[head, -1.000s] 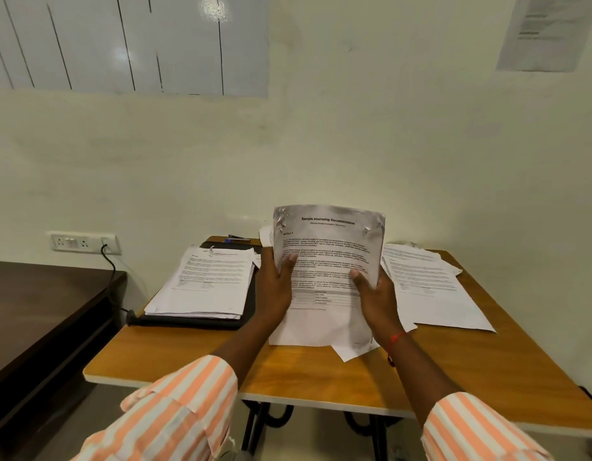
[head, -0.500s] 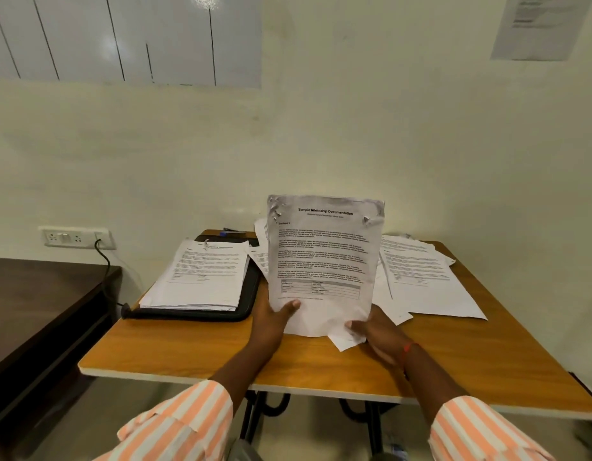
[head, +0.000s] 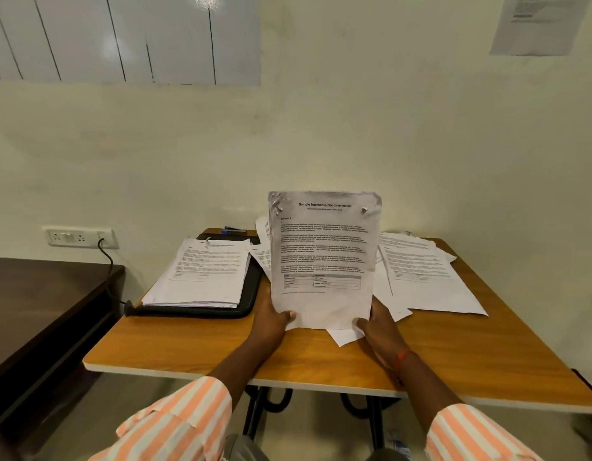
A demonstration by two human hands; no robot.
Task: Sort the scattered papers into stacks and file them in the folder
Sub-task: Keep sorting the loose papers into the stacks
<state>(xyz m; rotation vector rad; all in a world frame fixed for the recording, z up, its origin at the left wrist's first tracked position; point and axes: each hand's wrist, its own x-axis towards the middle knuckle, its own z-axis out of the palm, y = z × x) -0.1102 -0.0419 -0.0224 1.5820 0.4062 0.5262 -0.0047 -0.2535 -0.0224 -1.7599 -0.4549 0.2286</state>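
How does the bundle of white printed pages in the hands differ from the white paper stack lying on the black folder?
The bundle of white printed pages stands upright; the white paper stack lies flat. The left hand and right hand grip the bundle's lower corners; nothing touches the stack. The stack rests on the black folder; the bundle does not. Both carry black printed text.

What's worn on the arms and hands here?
A peach-and-white striped shirt: the left sleeve and right sleeve leave the forearms uncovered. The left hand and right hand are ungloved. A red band circles the right wrist.
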